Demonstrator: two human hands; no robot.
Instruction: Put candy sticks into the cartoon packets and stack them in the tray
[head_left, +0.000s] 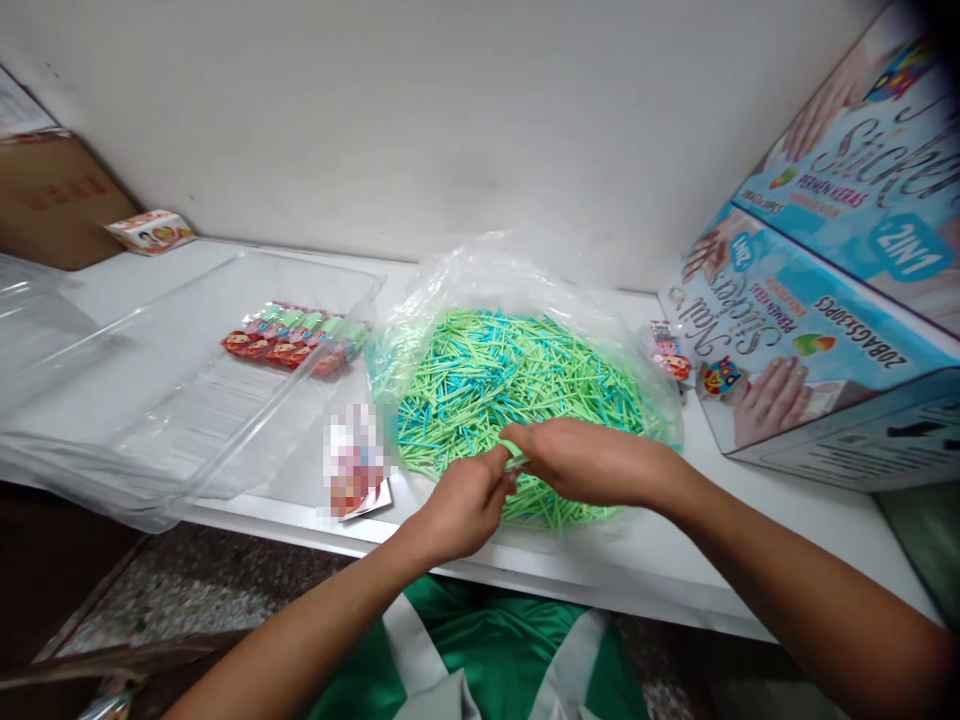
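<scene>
A large clear plastic bag (480,262) lies spread on the white table, its mouth wide around a heap of thin green and blue sticks (517,370). Over the near side of that heap my two hands meet. My left hand (465,505) is closed, fingers pinched around a few green sticks (514,450) at the point where both hands touch. My right hand (585,460) bends over the same sticks, its fingers closed on them too. The fingertips partly hide what is held, so its exact number and ends do not show.
Left stands a clear plastic tray (135,335) with a row of small red-and-green packets (300,340). A printed card (356,465) lies near the table's front edge. Printed nail-sticker boxes (825,330) stack at right, a small packet (670,350) beside them. A cardboard box (56,200) sits far left.
</scene>
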